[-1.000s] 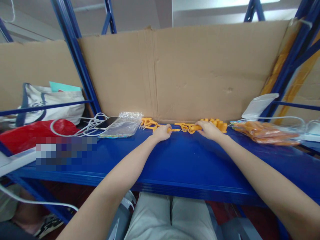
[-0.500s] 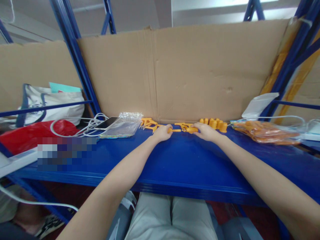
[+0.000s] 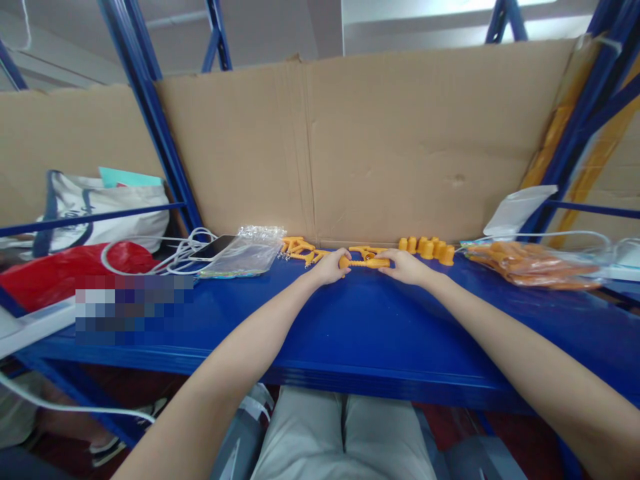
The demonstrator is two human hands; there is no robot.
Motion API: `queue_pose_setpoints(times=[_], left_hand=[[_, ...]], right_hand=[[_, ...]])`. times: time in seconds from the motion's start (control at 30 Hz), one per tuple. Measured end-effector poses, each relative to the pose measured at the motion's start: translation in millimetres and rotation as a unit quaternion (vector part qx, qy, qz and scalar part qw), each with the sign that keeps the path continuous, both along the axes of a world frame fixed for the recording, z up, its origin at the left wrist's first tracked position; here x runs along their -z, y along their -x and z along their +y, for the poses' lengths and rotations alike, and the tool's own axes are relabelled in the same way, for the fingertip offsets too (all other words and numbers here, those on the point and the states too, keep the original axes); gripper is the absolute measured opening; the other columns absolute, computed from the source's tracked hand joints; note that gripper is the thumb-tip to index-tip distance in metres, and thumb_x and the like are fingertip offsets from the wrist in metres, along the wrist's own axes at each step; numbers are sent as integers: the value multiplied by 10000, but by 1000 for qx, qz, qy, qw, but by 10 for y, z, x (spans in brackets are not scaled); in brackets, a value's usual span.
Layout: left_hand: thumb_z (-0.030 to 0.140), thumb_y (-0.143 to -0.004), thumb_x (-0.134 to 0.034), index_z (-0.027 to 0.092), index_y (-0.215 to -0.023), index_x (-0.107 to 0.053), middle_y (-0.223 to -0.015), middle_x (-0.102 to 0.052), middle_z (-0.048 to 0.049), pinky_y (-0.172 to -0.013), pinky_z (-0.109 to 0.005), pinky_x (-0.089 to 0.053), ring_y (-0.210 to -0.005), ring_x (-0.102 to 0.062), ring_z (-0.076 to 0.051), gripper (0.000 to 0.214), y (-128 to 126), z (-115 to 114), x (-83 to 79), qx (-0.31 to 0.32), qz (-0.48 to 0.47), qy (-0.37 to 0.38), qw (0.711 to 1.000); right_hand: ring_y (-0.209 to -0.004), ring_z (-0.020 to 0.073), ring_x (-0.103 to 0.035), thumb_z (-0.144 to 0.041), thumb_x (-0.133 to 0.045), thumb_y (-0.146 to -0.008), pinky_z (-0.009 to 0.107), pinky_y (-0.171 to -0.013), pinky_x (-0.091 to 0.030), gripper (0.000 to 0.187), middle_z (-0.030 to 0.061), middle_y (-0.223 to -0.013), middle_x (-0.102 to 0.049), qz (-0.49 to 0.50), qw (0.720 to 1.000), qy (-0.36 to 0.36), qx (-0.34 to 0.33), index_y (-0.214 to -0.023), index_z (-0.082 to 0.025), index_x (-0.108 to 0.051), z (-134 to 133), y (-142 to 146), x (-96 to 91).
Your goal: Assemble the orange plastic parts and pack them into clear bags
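Both hands meet at the back of a blue shelf (image 3: 360,333). My left hand (image 3: 330,267) is closed on one end of a small orange threaded rod piece (image 3: 364,263). My right hand (image 3: 406,265) is closed on the other end of the same piece. Behind them lie several loose orange hook-shaped parts (image 3: 299,248) to the left and a row of small orange caps (image 3: 427,248) to the right.
A cardboard sheet (image 3: 380,147) backs the shelf. A clear plastic bag (image 3: 247,253), a phone (image 3: 214,247) and white cables (image 3: 165,257) lie left. A bag of orange parts (image 3: 533,265) lies right. A red bag (image 3: 55,270) and white tote (image 3: 107,207) sit far left.
My right hand has moved left from the orange caps, bringing its orange piece up against the rod end in my left hand. The left hand shifted slightly right.
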State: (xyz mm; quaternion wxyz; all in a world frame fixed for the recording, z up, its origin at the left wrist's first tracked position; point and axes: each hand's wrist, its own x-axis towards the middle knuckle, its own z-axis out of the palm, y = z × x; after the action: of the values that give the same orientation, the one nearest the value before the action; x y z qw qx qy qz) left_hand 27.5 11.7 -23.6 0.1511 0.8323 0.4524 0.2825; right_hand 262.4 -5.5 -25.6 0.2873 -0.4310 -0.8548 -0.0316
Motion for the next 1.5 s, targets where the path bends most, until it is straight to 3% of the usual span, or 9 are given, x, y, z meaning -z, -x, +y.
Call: queue_pose_setpoints(times=[0.13,0.27,0.5,0.6,0.83,1.0,1.1,1.3,1.5], left_hand=[[105,-757,-628,195,-973,-549,-570,-492,88,-576,-192,-402,-550,-526,-93,247,4,-20,-9,-12,9,-21,1000],[102,-777,-610,189,-1004,-549,-590,-522,74,-595,-203,-417,-575,-548,-108,251,-7,-30,-20,-30,20,-25,999],[108,-778,-609,191,-1010,-556,-689,-576,45,-626,-226,-444,-600,-564,-118,253,-3,3,-8,-45,27,-44,998],[103,-768,-617,190,-1002,-559,-697,-573,41,-634,-227,-442,-621,-566,-123,256,4,19,3,-47,32,-51,997],[94,-744,-633,202,-963,-567,-680,-568,51,-658,-223,-453,-662,-585,-127,252,15,65,19,-47,33,-50,997],[97,-735,-637,202,-945,-569,-668,-566,56,-650,-221,-456,-639,-577,-120,244,15,65,25,-40,22,-51,998],[98,-734,-637,200,-937,-568,-670,-570,53,-639,-225,-453,-616,-564,-119,237,14,56,27,-41,18,-54,998],[97,-738,-632,202,-942,-568,-661,-573,53,-650,-233,-451,-620,-566,-127,238,8,33,8,-38,27,-48,998],[112,-739,-642,197,-946,-572,-689,-579,41,-690,-238,-446,-678,-583,-141,235,6,37,7,-40,39,-62,997]], right_hand=[[-992,234,-650,-163,-692,-719,407,-880,-525,392,116,-1156,-658,94,991,92,3,-1108,-169,-648,54,-39,31],[-943,184,-663,-132,-705,-707,368,-852,-541,454,123,-1239,-598,207,957,204,-13,-1146,-168,-591,69,-114,25],[-702,149,-685,-303,-635,-849,281,-703,-558,170,72,-826,-698,340,879,335,-2,-937,-167,-585,-56,-25,-52],[-591,138,-665,-390,-527,-918,231,-582,-531,238,73,-696,-688,365,858,359,33,-854,-162,-553,-109,69,-58],[-571,114,-649,-342,-526,-928,190,-532,-497,189,54,-709,-696,370,837,404,16,-991,-163,-530,-165,88,-74],[-573,96,-639,-182,-625,-857,184,-549,-500,219,30,-728,-694,372,835,405,11,-1046,-167,-515,-196,61,-82],[-544,95,-625,-254,-586,-890,177,-505,-475,107,50,-692,-692,361,843,398,12,-913,-155,-551,-197,75,-74],[-371,58,-467,-515,-487,-908,158,-329,-308,432,63,-553,-649,328,870,368,31,-677,-154,-544,-144,99,-56],[-304,41,-380,-506,-414,-941,156,-294,-216,477,40,-460,-583,326,863,376,91,-656,-144,-538,-119,135,-73]])
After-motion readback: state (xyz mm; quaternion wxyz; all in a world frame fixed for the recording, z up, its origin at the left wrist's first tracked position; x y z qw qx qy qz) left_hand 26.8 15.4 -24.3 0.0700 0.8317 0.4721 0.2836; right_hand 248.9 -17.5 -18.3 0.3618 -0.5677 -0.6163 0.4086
